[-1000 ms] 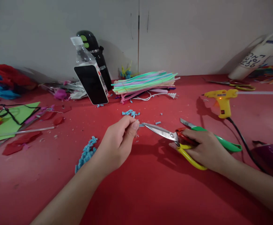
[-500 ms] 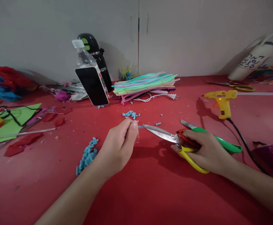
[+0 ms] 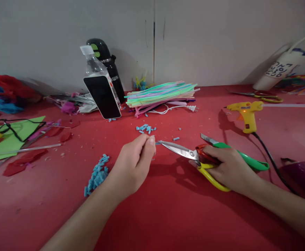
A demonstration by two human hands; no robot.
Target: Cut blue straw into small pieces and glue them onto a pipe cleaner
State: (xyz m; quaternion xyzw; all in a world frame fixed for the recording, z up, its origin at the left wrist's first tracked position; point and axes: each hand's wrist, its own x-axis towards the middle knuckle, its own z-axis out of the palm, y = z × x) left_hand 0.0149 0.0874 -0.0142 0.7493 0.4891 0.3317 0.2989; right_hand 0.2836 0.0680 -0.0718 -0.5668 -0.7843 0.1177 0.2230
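Head view: left hand (image 3: 134, 162) over red tabletop (image 3: 165, 223), thumb and forefinger pinched on a thin blue strip (image 3: 157, 143), other fingers curled in. Strip sits mid-table, short end poking out right, long axis roughly crosswise, at the scissors' tips; exact contact unclear. Right hand (image 3: 229, 167) wrapped round the red-and-yellow handles of scissors (image 3: 180, 149), fingers closed on them; scissors' tips point left and slightly away from the person, long axis slanting from handles at near right to tips at far left. Blades look together or nearly so. Blue cut pieces (image 3: 97, 176) heaped beside left forearm, smaller blue cluster (image 3: 145, 128) beyond left fingertips. Green utility knife (image 3: 254, 162) lies just behind right hand, blade pointing left and away. Yellow glue gun (image 3: 248, 116) farther back right, nozzle left.
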